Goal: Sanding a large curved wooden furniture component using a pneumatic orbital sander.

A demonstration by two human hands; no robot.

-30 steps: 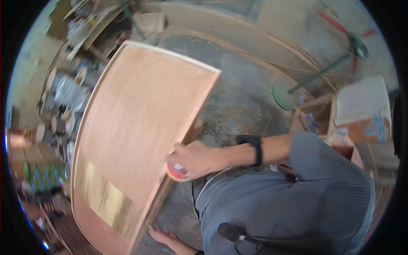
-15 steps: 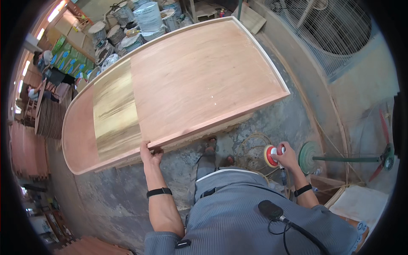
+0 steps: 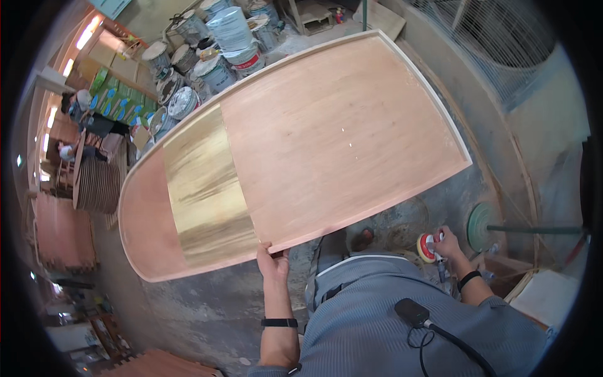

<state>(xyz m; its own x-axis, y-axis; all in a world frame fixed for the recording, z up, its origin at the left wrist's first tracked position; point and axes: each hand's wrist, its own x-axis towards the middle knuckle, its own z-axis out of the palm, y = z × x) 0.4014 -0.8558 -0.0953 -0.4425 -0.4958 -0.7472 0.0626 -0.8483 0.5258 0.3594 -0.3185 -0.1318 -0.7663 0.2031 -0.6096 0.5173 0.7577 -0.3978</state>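
A large reddish wooden panel [image 3: 339, 132] with a raised pale rim lies flat before me; a glossy yellowish band [image 3: 204, 188] crosses it near its rounded left end. My left hand [image 3: 272, 262] grips the panel's near edge, thumb on top. Off to the right and lower down, my right hand [image 3: 445, 244] holds a small round sander with a red and white disc [image 3: 428, 246], away from the panel.
Several paint buckets and tins [image 3: 213, 50] stand beyond the panel's far side. Stacks of round wooden pieces [image 3: 94, 185] and reddish boards [image 3: 59, 232] are at the left. A fan on a green round base [image 3: 480, 223] stands at the right. The floor is dusty concrete [image 3: 207, 314].
The view has swung from looking along the panel to facing it. My left hand came onto the near edge and stays there; my right hand with the sander moved off to the right.
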